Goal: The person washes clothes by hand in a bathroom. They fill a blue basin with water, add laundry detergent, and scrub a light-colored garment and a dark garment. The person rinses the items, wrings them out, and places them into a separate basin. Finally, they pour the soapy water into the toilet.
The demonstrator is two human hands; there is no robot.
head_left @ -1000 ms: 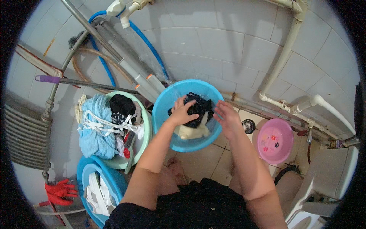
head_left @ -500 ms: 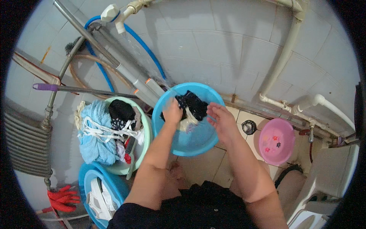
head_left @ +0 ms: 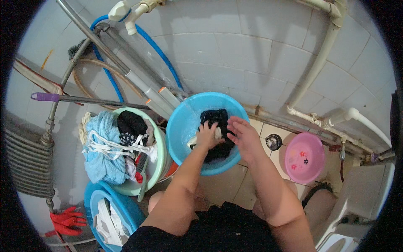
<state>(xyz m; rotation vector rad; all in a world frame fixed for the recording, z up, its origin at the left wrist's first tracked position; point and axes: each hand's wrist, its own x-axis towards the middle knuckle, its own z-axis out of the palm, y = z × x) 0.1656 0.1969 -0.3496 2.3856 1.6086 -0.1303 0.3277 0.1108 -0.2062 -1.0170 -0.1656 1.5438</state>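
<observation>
A blue basin (head_left: pixel 184 155) with water in it stands in front of me. Inside lies a wet bundle of black cloth (head_left: pixel 215 115), with a cream-coloured piece showing at its left. My left hand (head_left: pixel 208 136) rests on the bundle with its fingers spread. My right hand (head_left: pixel 244 135) hovers at the basin's right side, fingers stretched out and slightly curved, with nothing visible in it. A thin stream of water falls from the white tap (head_left: pixel 131 27) toward the basin's far left side.
To the left, a pale green tub (head_left: pixel 160 138) holds a light blue towel (head_left: pixel 105 149), other clothes and a brush (head_left: pixel 142 170). White shoes (head_left: pixel 110 222) lie in blue basins nearer me. Red gloves (head_left: pixel 68 220) hang at lower left. A pink basin (head_left: pixel 312 161) and floor drain (head_left: pixel 273 142) are right.
My left hand has moved right and nearer me, and its fingers have spread on the cloth. The black bundle has shifted toward the basin's right side. My right hand has barely moved.
</observation>
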